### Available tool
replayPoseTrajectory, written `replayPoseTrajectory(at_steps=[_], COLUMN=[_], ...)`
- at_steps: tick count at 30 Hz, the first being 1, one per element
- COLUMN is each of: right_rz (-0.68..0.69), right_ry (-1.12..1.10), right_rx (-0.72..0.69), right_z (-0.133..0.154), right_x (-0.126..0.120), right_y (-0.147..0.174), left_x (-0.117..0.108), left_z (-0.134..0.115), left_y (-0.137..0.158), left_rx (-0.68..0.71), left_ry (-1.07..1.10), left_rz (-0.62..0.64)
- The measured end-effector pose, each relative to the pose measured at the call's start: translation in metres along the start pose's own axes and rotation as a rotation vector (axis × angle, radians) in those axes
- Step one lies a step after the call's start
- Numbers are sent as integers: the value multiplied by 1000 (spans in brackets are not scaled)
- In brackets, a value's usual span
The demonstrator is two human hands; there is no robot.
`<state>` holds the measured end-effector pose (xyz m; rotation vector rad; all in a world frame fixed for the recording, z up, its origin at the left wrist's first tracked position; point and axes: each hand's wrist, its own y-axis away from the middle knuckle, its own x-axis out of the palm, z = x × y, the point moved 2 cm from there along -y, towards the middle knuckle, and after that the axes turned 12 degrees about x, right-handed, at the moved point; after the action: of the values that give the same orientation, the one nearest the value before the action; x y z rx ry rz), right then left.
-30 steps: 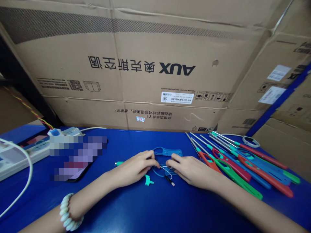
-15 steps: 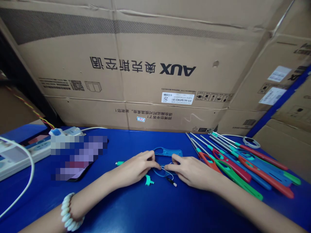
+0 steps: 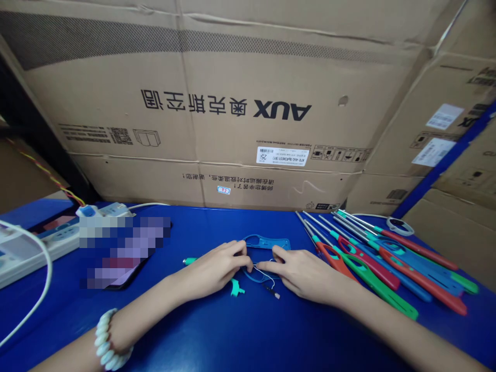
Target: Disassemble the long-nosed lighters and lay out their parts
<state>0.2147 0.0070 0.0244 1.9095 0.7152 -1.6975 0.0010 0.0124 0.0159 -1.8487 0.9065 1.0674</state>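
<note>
My left hand (image 3: 217,268) and right hand (image 3: 300,271) pinch the thin wire (image 3: 260,267) between them over the blue shell (image 3: 267,243), fingertips hiding the joint.

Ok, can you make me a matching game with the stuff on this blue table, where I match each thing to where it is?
Things:
1. bead bracelet
2. long lighters
3. power strip
4. small teal piece

Places:
A. far left of the table
B. in a row at the right
C. on the left wrist
D. just in front of the left hand

Pairs: 1-C, 2-B, 3-A, 4-D
</note>
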Motion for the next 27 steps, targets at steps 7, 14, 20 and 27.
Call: replayPoseTrajectory(at_steps=[7,14,20,27], right_rz=[-26,-10,40,28], right_ry=[32,14,-73,-163], right_rx=[4,25,38,28], right_z=[0,2,1,-5], right_x=[4,4,1,-2], right_y=[1,0,0,2], left_x=[0,2,2,2], left_z=[0,2,3,2], left_y=[0,1,1,0], left_rx=[0,-3,-14,-21], left_ry=[18,20,18,39], left_rz=[-1,3,9,5])
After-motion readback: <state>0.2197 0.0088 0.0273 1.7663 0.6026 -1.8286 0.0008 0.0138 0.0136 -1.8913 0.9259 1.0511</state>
